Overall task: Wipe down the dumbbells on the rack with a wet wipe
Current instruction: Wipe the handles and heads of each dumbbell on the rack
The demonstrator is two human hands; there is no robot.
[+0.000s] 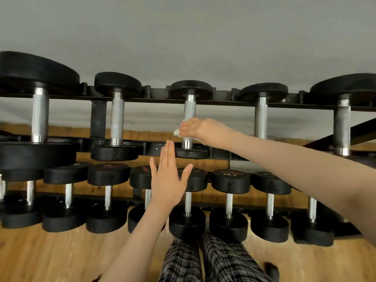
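Note:
A two-tier black rack (221, 102) holds black dumbbells with knurled steel handles. My right hand (198, 130) is wrapped around the handle of the middle upper-tier dumbbell (190, 107), with a white wet wipe (177, 132) bunched between palm and steel; a corner of the wipe sticks out at the left. My left hand (168, 180) hovers flat with straight fingers in front of the rack, below the right hand, holding nothing and covering part of a lower-tier dumbbell (188, 200).
Other upper-tier dumbbells stand left (117, 117) and right (261, 117) of the gripped one, with larger ones at both ends. Several smaller dumbbells fill the lower tier. A grey wall is behind, wooden floor (61, 257) below, and my plaid-trousered legs (203, 261) are close to the rack.

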